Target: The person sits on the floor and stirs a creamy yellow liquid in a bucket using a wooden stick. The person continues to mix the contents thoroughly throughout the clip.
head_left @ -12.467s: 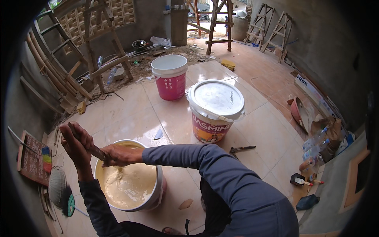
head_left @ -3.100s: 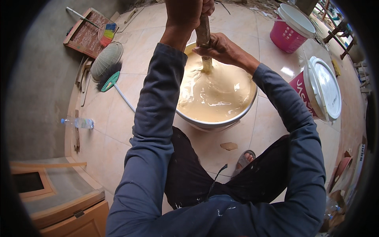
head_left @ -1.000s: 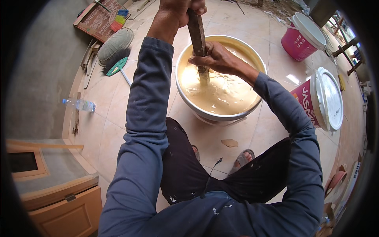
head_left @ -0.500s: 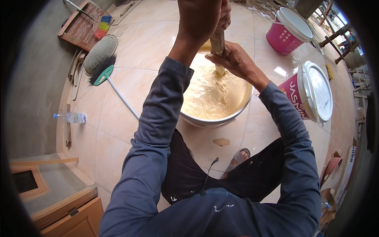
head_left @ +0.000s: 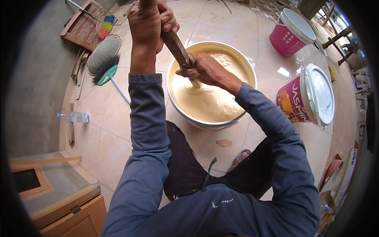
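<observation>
Between my knees stands a white bucket (head_left: 188, 117) holding thick, cream-yellow liquid (head_left: 209, 103) that looks like paint. A wooden stick (head_left: 176, 48) slants down into it, and its lower end is hidden under the surface. High up on the stick, beyond the bucket's left rim, my left hand (head_left: 150, 23) is closed around it. Lower down, over the bucket, my right hand (head_left: 205, 71) wraps the same stick just above the liquid. Ripples and folds mark the liquid around the stick and toward the far right side.
To the right are a pink bucket with an open top (head_left: 291, 33) and a lidded one (head_left: 302, 96). On the left lie a green-headed broom (head_left: 106, 75), a woven hat (head_left: 103, 54) and a plastic bottle (head_left: 79, 117). A flat scrap (head_left: 224, 143) rests before my feet.
Both hands have swung left with the stick, which now leans to the upper left instead of standing nearly upright. The ripples in the liquid have spread and smoothed near the front.
</observation>
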Demonstrator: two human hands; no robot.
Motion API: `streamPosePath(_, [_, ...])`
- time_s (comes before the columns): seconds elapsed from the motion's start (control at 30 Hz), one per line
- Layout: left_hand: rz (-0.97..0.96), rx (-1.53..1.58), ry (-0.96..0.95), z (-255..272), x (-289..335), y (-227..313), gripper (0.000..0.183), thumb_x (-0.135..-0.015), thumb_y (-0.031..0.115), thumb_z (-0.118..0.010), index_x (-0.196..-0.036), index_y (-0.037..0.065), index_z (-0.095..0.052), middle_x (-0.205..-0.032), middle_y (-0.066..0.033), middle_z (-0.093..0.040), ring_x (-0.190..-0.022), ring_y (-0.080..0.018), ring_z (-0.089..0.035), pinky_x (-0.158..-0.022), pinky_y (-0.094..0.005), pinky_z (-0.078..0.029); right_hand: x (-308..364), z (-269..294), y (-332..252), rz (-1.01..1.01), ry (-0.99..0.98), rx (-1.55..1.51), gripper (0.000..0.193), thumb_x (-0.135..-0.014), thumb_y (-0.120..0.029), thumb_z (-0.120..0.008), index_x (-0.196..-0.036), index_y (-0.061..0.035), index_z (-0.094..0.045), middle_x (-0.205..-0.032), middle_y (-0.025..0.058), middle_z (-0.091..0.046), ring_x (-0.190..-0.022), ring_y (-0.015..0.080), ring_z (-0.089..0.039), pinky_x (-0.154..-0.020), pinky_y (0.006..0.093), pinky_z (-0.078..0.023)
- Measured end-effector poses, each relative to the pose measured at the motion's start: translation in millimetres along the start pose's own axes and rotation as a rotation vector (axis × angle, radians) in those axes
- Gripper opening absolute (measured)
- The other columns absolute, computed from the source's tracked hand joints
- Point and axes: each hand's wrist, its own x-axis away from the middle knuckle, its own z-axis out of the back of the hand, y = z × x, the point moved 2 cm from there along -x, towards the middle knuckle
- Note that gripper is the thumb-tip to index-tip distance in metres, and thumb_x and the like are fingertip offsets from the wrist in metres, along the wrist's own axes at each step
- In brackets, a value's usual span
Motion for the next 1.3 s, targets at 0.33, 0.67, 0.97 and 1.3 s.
streamPosePath(0.33, [-0.02, 0.156, -0.25, -79, 32, -9, 0.051, -0.1, 0.057, -0.065, -0.073, 0.016, -0.048, -0.053, 0.0065, -0.042, -0.04, -0.004, -0.04, -0.037, -0.0233, -0.034, 71, 47, 10, -0.128, 0.048, 0.119, 0.032, -0.094, -0.032, -0.075, -0.096, -0.0038, -0.059, -0.083, 0.0133, -0.068, -0.077, 0.0325, -0.064, -0.074, 0.0429, -0.05])
streamPosePath(0.67, [-0.135, 0.027, -0.243, -84, 32, -1, 0.05, -0.099, 0.051, -0.068, -0.07, 0.015, -0.05, -0.054, 0.0081, -0.043, -0.043, -0.0025, -0.041, -0.038, -0.0223, -0.03, 33, 48, 28, 0.038, 0.214, 0.081, 0.026, -0.096, -0.026, -0.076, -0.109, -0.0048, -0.069, -0.088, 0.006, -0.072, -0.079, 0.0171, -0.063, -0.076, 0.0348, -0.051])
streamPosePath(0.97, [-0.062, -0.03, -0.183, -48, 21, 4, 0.06, -0.094, 0.07, -0.062, -0.074, 0.015, -0.049, -0.05, 0.0052, -0.042, -0.037, -0.0073, -0.043, -0.037, -0.0263, -0.041, 33, 23, 4, -0.035, 0.028, 0.062, 0.034, -0.096, -0.032, -0.077, -0.088, -0.0037, -0.06, -0.079, 0.0036, -0.067, -0.075, 0.0131, -0.061, -0.072, 0.0319, -0.05])
streamPosePath(1.3, [-0.117, 0.145, -0.269, -73, 41, -6, 0.054, -0.101, 0.06, -0.059, -0.073, 0.015, -0.048, -0.049, 0.0054, -0.041, -0.037, -0.0055, -0.039, -0.035, -0.0243, -0.034, 70, 52, 3, -0.123, 0.055, 0.158, 0.031, -0.092, -0.033, -0.076, -0.099, -0.0053, -0.063, -0.08, 0.0121, -0.066, -0.075, 0.0318, -0.061, -0.073, 0.0417, -0.049])
